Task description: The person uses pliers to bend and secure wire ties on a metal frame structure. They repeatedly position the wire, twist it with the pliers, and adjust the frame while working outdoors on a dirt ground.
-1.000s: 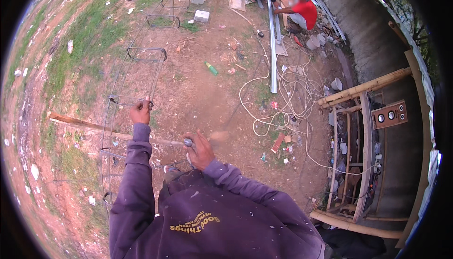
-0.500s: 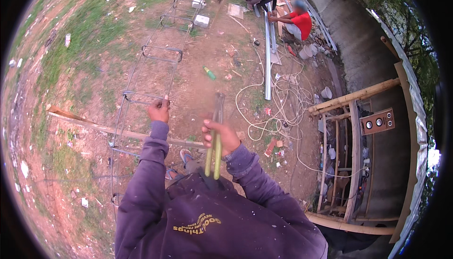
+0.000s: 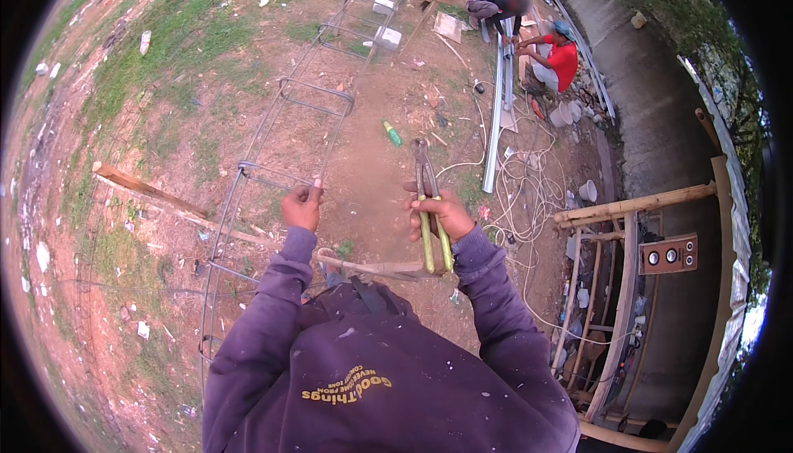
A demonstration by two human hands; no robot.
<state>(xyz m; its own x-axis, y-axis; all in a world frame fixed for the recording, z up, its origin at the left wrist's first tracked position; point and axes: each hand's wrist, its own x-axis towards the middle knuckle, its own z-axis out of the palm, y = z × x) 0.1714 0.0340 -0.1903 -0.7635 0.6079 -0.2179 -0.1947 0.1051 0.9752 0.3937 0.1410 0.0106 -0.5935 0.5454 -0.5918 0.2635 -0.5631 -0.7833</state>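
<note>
In my right hand (image 3: 440,215) is a pair of long-handled pincers (image 3: 426,246) with yellow-green grips and a metal head pointing away from me. Both grips lie within my curled fingers, and the jaws touch nothing. My left hand (image 3: 302,207) is closed at a corner of a rebar cage (image 3: 285,90), where a crosswise stirrup meets the long bar on its right side. Its fingertips pinch there, though whether a thin wire is also between them is too small to tell. The cage runs from beside my left arm toward the far end, with stirrups at intervals.
A timber (image 3: 149,189) lies across under the cage, and white blocks (image 3: 388,37) stand at its far part. A green bottle (image 3: 391,133) lies ahead. Right are metal channels (image 3: 496,131), a tangled cable (image 3: 529,197) and a bamboo frame (image 3: 652,201). Two people crouch at the far right.
The pincers have swung to the right and away from the cage with my right hand, their grips slightly wider apart. My left hand stays at the cage corner. The whole view has shifted.
</note>
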